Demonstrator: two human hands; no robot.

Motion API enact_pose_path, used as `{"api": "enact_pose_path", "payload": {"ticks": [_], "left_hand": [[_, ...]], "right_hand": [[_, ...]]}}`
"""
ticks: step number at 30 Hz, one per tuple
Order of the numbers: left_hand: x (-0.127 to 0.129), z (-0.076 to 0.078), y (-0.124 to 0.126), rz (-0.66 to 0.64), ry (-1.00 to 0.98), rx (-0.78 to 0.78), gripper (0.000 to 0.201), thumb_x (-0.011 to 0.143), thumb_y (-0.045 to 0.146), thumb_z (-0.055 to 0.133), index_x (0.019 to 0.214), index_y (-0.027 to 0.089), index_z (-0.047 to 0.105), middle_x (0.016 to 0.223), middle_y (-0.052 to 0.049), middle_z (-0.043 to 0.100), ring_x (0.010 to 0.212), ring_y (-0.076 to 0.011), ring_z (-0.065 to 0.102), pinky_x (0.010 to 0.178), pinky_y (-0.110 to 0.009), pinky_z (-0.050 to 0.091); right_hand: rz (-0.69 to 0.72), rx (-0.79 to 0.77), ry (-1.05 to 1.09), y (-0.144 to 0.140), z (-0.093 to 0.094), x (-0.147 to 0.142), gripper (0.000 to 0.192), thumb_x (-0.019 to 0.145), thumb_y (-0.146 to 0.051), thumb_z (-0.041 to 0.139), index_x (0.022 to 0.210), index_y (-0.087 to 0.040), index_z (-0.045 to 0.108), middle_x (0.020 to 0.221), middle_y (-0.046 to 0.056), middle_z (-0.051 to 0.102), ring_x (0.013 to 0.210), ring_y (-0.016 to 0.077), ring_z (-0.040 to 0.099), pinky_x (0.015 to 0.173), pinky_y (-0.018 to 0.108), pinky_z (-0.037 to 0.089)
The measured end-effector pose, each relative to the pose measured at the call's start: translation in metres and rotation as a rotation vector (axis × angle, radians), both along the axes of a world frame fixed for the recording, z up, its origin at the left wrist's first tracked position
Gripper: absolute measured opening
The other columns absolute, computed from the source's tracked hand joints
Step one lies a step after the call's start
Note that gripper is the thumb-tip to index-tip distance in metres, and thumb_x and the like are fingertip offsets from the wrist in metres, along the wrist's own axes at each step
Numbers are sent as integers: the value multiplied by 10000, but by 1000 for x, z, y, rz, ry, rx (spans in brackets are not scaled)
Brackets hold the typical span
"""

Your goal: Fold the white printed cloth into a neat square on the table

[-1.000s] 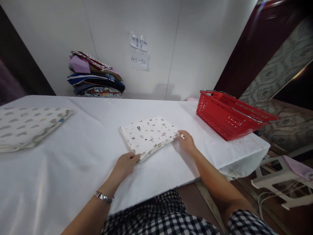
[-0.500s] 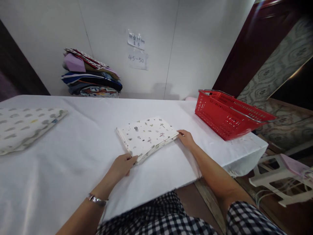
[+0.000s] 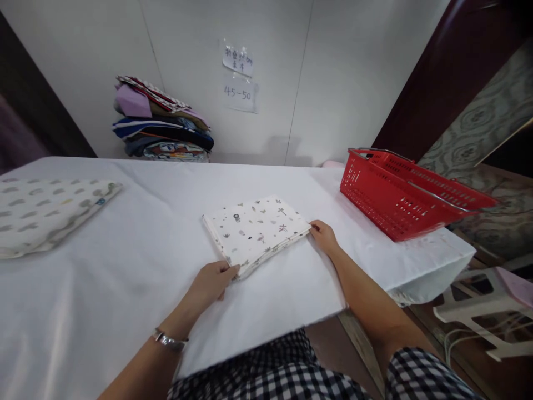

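Observation:
A folded white cloth (image 3: 258,228) printed with small plants and animals lies flat on the white-covered table (image 3: 154,222) in front of me. At its near left corner, my left hand (image 3: 213,282) is closed, thumb on top and fingers tucked beneath the edge. My right hand (image 3: 323,236) pinches the right corner of the same cloth. Several folded layers show along the near edge between the two hands. How much cloth lies inside each grip is hidden by the fingers.
Another white cloth with grey spots (image 3: 45,211) lies on the table at the left. A stack of folded fabrics (image 3: 166,122) stands against the wall at the back. At the right sits a red basket (image 3: 387,194), near the table's edge. A white stool (image 3: 478,311) stands below.
Both hands keep hold of the cloth's corners, and the cloth lies as before. The whole view has shifted slightly, so things appear a little farther right.

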State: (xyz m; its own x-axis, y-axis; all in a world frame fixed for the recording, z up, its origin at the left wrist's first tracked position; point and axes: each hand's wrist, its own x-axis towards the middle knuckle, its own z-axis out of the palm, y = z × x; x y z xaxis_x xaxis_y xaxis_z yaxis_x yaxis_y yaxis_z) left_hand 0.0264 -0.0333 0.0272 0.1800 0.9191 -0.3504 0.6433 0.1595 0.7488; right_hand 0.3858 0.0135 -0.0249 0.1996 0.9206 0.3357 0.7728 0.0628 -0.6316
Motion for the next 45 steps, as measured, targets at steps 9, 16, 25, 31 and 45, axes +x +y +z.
{"api": "enact_pose_path", "payload": {"ticks": [9, 16, 25, 31, 45], "left_hand": [[1, -1, -1, 34, -56, -22, 381, 698, 545, 501, 544, 202, 439, 363, 53, 426, 376, -124, 418, 520, -266, 329], [-3, -4, -3, 11, 32, 29, 432, 736, 598, 452, 598, 196, 530, 375, 29, 467, 449, -148, 446, 537, -265, 331], [12, 32, -2, -9, 240, 426, 338, 807, 491, 447, 661, 216, 579, 591, 30, 560, 549, -125, 494, 531, -246, 330], [49, 18, 24, -316, 257, 642, 230, 851, 355, 441, 868, 236, 637, 868, -5, 604, 810, -149, 555, 621, -243, 376], [60, 7, 32, -447, 357, 615, 302, 879, 354, 383, 830, 220, 649, 831, -20, 580, 760, -151, 537, 560, -249, 319]], "right_hand": [[166, 234, -131, -16, 4, -10, 341, 777, -196, 494, 1103, -210, 592, 1171, 89, 570, 1084, 225, 510, 918, 405, 428], [303, 344, -262, -17, 12, -23, 277, 843, -164, 473, 1069, -234, 616, 1069, 71, 631, 1031, 218, 542, 901, 429, 440], [306, 386, -215, -13, 8, -21, 225, 862, -205, 488, 1036, -229, 628, 1047, 68, 637, 1000, 203, 557, 875, 397, 454], [313, 366, -255, -9, 9, -19, 221, 882, -211, 469, 1011, -245, 644, 1010, 60, 656, 963, 200, 569, 844, 389, 459], [263, 180, -316, -6, 12, -22, 250, 839, -147, 489, 1003, -234, 658, 1052, 65, 640, 984, 226, 535, 856, 385, 428]]}}
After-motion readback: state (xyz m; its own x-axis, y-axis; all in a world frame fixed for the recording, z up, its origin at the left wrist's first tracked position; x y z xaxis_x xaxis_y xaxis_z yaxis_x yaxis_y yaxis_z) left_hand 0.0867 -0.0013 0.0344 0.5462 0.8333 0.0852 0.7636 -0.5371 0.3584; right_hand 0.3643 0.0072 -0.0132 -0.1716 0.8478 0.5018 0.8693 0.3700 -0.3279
